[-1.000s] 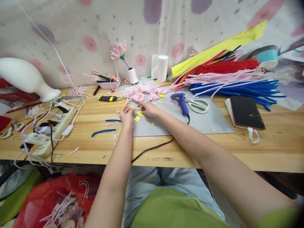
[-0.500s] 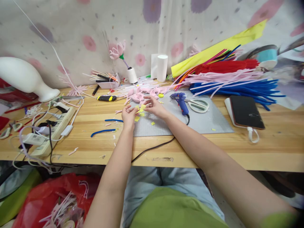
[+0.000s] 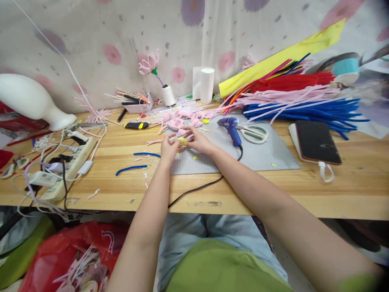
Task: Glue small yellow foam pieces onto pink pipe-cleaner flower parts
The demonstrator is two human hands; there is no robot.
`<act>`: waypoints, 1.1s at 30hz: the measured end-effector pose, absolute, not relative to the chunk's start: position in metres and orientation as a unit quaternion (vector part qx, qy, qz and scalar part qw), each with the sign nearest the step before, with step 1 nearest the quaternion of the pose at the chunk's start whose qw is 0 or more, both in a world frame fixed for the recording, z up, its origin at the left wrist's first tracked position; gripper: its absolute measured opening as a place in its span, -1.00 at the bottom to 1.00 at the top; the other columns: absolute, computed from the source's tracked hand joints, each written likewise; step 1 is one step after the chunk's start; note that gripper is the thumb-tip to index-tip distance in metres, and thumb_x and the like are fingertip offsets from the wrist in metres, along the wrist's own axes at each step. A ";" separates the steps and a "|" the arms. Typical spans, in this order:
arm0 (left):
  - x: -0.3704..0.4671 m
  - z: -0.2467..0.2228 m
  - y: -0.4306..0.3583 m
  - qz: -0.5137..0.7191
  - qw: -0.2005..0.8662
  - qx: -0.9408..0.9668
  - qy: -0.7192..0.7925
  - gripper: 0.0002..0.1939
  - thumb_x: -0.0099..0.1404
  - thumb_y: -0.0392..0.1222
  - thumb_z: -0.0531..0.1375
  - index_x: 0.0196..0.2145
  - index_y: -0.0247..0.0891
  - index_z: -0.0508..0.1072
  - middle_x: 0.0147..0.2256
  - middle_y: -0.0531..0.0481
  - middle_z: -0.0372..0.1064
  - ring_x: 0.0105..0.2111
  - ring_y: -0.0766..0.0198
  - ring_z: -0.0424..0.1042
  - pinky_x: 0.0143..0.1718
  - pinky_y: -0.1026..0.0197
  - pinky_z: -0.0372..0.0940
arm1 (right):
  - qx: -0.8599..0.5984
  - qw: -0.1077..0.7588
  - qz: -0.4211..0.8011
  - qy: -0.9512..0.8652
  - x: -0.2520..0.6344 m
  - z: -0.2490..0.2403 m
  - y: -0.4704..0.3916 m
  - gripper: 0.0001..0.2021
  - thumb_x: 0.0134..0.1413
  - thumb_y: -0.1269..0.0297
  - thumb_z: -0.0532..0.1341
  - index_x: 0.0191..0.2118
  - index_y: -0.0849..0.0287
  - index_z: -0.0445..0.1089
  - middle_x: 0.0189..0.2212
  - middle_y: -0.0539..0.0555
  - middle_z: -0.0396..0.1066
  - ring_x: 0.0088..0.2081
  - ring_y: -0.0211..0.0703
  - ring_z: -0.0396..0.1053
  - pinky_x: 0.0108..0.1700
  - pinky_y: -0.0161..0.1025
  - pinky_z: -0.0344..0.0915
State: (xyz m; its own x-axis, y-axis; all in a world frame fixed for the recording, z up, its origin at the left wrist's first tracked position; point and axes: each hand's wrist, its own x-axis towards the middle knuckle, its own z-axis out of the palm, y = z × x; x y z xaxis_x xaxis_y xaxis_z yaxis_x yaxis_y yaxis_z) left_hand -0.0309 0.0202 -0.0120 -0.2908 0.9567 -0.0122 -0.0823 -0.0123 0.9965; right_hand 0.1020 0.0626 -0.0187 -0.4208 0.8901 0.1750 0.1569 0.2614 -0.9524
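Over the left part of the grey cutting mat (image 3: 258, 158), my left hand (image 3: 170, 149) and my right hand (image 3: 197, 140) meet at a small yellow piece (image 3: 182, 141). Both hands have their fingers closed on its edges, one from each side. Another yellow scrap (image 3: 195, 157) lies on the mat below my right hand. Pink looped shapes (image 3: 176, 123) lie just beyond my fingers, with a yellow bit (image 3: 206, 121) beside them. Two blue stems (image 3: 132, 168) rest on the wood left of my left hand.
A blue glue gun (image 3: 232, 132) and scissors (image 3: 257, 134) lie right of my right hand. The glue gun's black cord crosses under my right forearm. Blue, pink and red stems (image 3: 300, 111) are heaped at the back right. A power strip (image 3: 73, 170) stands left.
My left hand has moved slightly right, toward my right hand, and the gap between them has narrowed. The yellow scraps around my fingers are now more covered.
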 end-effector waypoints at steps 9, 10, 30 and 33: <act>-0.033 -0.015 0.024 0.583 0.456 0.381 0.553 -0.50 -0.19 -0.33 0.33 -0.23 -0.27 0.29 -0.53 0.11 0.36 -0.54 0.35 0.41 -0.41 0.19 0.40 | -0.393 0.364 0.481 -0.694 0.103 -0.012 0.059 -0.44 -0.19 0.53 0.19 0.04 0.16 0.13 -0.18 0.03 0.30 -0.48 -0.44 0.27 -0.36 -0.38 0.29; -0.033 -0.016 0.024 0.587 0.450 0.382 0.554 -0.50 -0.19 -0.33 0.33 -0.23 -0.27 0.29 -0.54 0.12 0.35 -0.55 0.36 0.40 -0.42 0.20 0.39 | -0.394 0.365 0.481 -0.693 0.103 -0.011 0.060 -0.44 -0.19 0.52 0.20 0.03 0.17 0.14 -0.19 0.03 0.31 -0.48 -0.43 0.27 -0.35 -0.37 0.29; -0.036 -0.012 0.025 0.609 0.436 0.363 0.554 -0.53 -0.16 -0.36 0.31 -0.24 -0.27 0.28 -0.53 0.11 0.34 -0.52 0.33 0.42 -0.40 0.17 0.40 | -0.397 0.396 0.483 -0.673 0.102 -0.012 0.065 -0.67 -0.11 0.36 0.18 -0.14 0.17 0.20 -0.50 -0.11 0.32 -0.44 -0.32 0.31 -0.31 -0.32 0.26; -0.042 -0.006 0.026 0.647 0.407 0.313 0.564 -0.54 -0.15 -0.40 0.30 -0.26 -0.26 0.25 -0.53 0.14 0.33 -0.52 0.37 0.41 -0.40 0.21 0.40 | -0.451 0.395 0.421 -0.681 0.102 -0.011 0.067 -0.69 -0.07 0.33 0.17 -0.13 0.16 0.22 -0.47 -0.09 0.36 -0.41 -0.30 0.33 -0.29 -0.30 0.25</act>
State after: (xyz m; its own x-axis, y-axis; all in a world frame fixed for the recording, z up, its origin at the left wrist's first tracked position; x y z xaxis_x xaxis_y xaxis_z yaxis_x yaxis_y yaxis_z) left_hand -0.0417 0.0260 -0.0059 -0.4728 0.8794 -0.0550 -0.1743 -0.0321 0.9842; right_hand 0.1017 0.0674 -0.0107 -0.2817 0.9463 0.1584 0.2805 0.2391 -0.9296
